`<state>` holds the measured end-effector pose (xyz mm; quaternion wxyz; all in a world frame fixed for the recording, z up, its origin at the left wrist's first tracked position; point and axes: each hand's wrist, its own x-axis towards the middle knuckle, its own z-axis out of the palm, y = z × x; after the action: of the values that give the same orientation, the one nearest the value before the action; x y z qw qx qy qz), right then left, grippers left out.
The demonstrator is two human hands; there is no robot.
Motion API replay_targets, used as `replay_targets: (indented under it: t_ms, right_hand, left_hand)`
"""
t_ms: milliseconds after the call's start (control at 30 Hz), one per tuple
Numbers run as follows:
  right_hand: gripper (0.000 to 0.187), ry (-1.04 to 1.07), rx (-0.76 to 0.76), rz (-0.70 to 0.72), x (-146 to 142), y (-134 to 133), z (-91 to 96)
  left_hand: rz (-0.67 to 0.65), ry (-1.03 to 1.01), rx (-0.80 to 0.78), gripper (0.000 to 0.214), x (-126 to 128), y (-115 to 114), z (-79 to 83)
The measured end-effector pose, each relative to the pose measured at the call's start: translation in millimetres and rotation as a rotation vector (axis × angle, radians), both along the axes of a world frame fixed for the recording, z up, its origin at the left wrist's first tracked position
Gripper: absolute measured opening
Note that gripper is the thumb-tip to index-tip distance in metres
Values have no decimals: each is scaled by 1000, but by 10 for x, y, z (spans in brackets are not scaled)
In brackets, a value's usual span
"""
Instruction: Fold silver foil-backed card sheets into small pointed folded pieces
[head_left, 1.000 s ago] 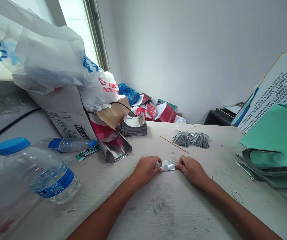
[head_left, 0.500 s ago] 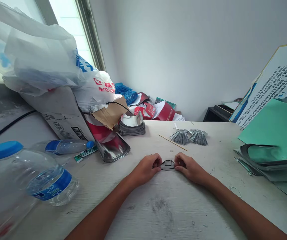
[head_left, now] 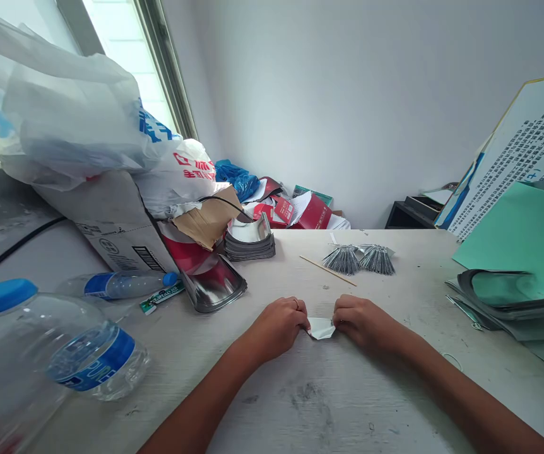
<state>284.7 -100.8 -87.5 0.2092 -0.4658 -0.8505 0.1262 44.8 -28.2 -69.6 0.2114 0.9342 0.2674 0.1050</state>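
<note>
The left hand (head_left: 276, 328) and right hand (head_left: 364, 323) rest close together on the worn pale surface (head_left: 348, 403), fingers (head_left: 303, 315) curled and pinching opposite corners of a small folded piece of foil (head_left: 320, 328) (pale side up), which sits between them. Ahead lie a thin wooden skewer (head_left: 327, 271) and two fanned bundles of foil strips (head_left: 358, 260); a stack of curved foil sheets (head_left: 249, 244) stands further left.

Bright daylight from the window (head_left: 127, 63) casts soft, faint shadows, and the wide-angle edges bow outward.
</note>
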Motion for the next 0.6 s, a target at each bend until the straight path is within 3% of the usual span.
replay_targets:
  t_ms: [200,333,433,600]
  right_hand:
    - [11,-86,-1,-132,-92,-34,56]
    - [9,-3,-133,-260,-143,6,26]
    - [9,63,-235,-326,-143,11,19]
    - [12,121,-264,-301,-121,4,4]
  left_hand:
    - [160,-25,-39,4,79,-63,-13]
    - [284,-36,-74,9,120,-54,-77]
    - [304,-52,-101,10,134,-50,-96]
    - [283,-74,-162,11,123,-73,-46]
